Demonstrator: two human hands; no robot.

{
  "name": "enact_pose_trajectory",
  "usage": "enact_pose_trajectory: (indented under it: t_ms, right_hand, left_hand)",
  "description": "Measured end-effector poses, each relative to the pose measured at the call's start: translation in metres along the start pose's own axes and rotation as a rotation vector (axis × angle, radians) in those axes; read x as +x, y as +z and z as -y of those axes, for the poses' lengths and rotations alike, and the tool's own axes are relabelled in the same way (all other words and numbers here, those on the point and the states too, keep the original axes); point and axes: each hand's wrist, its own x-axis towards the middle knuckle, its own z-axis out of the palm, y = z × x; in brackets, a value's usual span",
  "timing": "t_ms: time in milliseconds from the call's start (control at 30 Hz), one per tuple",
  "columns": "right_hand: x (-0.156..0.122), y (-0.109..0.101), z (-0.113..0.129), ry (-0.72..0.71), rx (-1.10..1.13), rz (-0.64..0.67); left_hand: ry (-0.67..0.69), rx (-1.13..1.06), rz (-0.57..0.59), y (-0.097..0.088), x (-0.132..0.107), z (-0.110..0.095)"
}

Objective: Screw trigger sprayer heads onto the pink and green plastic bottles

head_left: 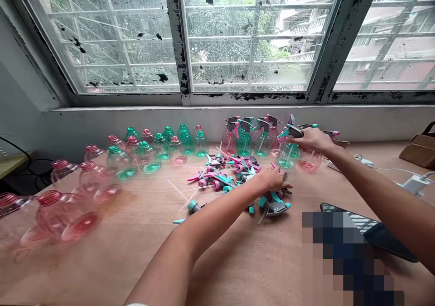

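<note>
My left hand (272, 178) reaches into a heap of loose pink and teal spray heads (234, 172) in the middle of the wooden table (142, 247); its fingers are curled down on the heap, and what they hold is hidden. My right hand (311, 138) grips the spray head of a green bottle (287, 154) at the end of a row of finished spray bottles (251, 138) by the wall.
Several open pink and green bottles (146, 154) without heads stand in a curve from the left edge to the wall. A dark phone-like slab (374, 233) lies at the right, a white charger (413, 183) and a brown bag (419, 149) beyond it. Windows span the wall.
</note>
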Motion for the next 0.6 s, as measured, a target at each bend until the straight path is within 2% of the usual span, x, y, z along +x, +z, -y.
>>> enact_pose_trajectory:
  t_ms: [200,333,467,600]
  right_hand:
    - [0.003,0.006,-0.005,-0.012,-0.021,0.004]
    - [0.01,0.012,-0.008,0.023,-0.042,-0.054]
    - [0.015,0.018,-0.007,0.028,-0.042,-0.103]
    - [0.011,0.021,-0.006,0.009,-0.028,-0.133]
  left_hand:
    - [0.093,0.062,-0.105,-0.008,-0.022,0.003]
    - [0.181,0.069,-0.188,-0.022,-0.049,0.005]
    - [0.221,0.064,-0.225,-0.045,-0.091,0.011]
    - [0.174,0.067,-0.214,-0.075,-0.148,0.022]
